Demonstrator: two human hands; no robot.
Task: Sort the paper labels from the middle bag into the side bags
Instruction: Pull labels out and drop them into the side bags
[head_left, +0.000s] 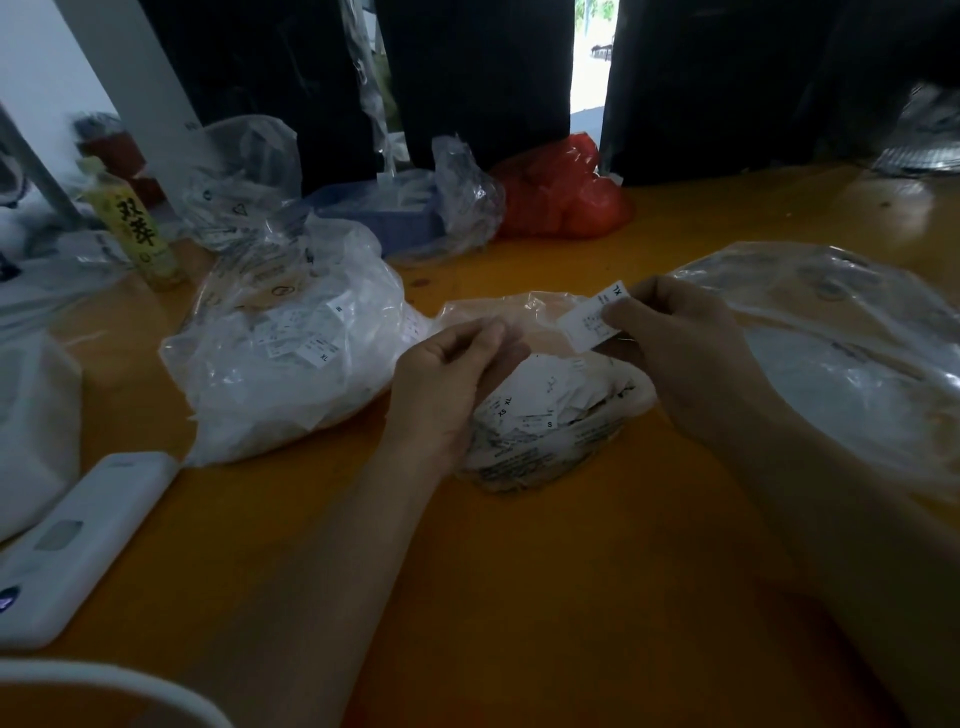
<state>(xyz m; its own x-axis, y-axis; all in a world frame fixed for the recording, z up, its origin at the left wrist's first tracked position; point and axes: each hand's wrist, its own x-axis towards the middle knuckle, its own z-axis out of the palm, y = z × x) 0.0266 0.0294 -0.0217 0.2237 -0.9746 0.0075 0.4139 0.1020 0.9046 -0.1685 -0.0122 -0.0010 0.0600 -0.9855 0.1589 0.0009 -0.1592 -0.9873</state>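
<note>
The middle bag (545, 415), a clear plastic bag with printed text on its front wall, lay open on the orange table (519, 571) and held a heap of paper labels (530, 410); "XS", "XL" and "S" could be read on those uppermost. Just above the bag's mouth, the right hand (675, 353) pinched one white label (592, 319) marked "XL" between thumb and fingertips. The left hand (447, 374) hovered over the bag's left edge, fingers curled inward; whether they held anything could not be told. To the left of the middle bag, a fuller clear bag (291, 353) showed labels reading "XL" and "M". To its right lay a large, flatter clear bag (841, 353), partly screened by the right forearm. Behind the middle bag stood a blue basket (384, 218) and a red bag (561, 192); farther left, a yellow bottle (132, 223) bore Chinese characters. At the near left rested a white device (88, 540).
</note>
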